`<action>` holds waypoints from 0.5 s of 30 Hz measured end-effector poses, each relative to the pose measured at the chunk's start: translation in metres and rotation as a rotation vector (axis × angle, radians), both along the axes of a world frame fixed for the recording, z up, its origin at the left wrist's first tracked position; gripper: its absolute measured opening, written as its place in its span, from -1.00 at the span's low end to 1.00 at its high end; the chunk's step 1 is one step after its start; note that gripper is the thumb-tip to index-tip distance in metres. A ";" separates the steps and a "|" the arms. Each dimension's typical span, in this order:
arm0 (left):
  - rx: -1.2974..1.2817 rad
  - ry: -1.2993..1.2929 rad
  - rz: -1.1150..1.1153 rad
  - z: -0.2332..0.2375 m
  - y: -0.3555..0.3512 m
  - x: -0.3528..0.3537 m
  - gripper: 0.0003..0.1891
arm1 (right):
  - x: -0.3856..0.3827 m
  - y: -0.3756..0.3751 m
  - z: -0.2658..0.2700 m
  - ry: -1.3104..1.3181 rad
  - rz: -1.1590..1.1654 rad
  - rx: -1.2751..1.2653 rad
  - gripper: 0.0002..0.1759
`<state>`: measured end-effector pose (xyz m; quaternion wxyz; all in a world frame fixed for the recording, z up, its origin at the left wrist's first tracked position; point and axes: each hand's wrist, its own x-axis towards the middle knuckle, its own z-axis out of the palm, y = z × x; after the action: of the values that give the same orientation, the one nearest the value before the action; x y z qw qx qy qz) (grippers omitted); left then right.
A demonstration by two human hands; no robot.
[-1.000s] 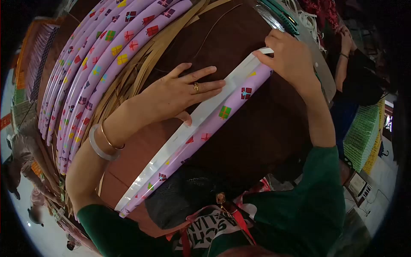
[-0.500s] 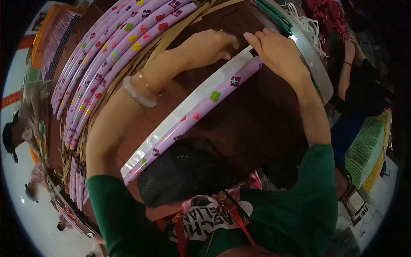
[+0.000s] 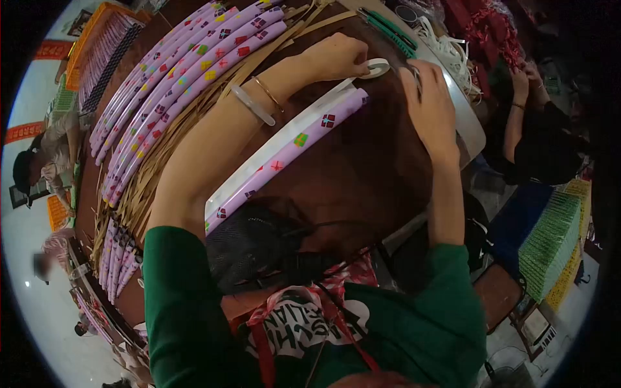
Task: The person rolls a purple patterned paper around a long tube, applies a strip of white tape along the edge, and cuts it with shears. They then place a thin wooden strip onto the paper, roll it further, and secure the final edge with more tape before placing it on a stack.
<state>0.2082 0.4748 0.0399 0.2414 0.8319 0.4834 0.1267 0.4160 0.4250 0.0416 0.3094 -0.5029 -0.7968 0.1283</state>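
My left hand (image 3: 343,57) is closed, its fingertips pinching a curled white strip (image 3: 378,68) that forms a small loop. Below it, a purple roll of gift-print wrapping paper (image 3: 301,139) lies slanted across the table, a plain white flap (image 3: 275,143) along its upper side. My right hand (image 3: 430,100) hovers to the right of the loop, beyond the roll's upper end, thumb and fingers apart. I see nothing held in it, though the space between its fingers is dark. A clear bangle and a gold one circle my left wrist.
Finished purple rolls (image 3: 194,71) are stacked at the upper left, with loose brown strips (image 3: 152,174) beside them. Green-handled cutters (image 3: 391,33) and white cords (image 3: 446,52) lie at the far edge. A black mesh bag (image 3: 249,249) sits close to me. Other people work nearby.
My right hand has left the roll's upper end and moved right. A white loop now shows at my left fingertips. The roll appears farther left and higher in view.
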 end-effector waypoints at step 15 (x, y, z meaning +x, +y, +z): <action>0.041 0.071 -0.045 0.001 0.005 0.000 -0.71 | 0.103 -0.034 -0.002 -0.280 -0.056 -0.516 -0.59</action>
<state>0.2078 0.4803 0.0409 0.2096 0.8513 0.4701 0.1017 0.5186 0.3914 0.0396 0.0619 -0.5996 -0.7585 0.2476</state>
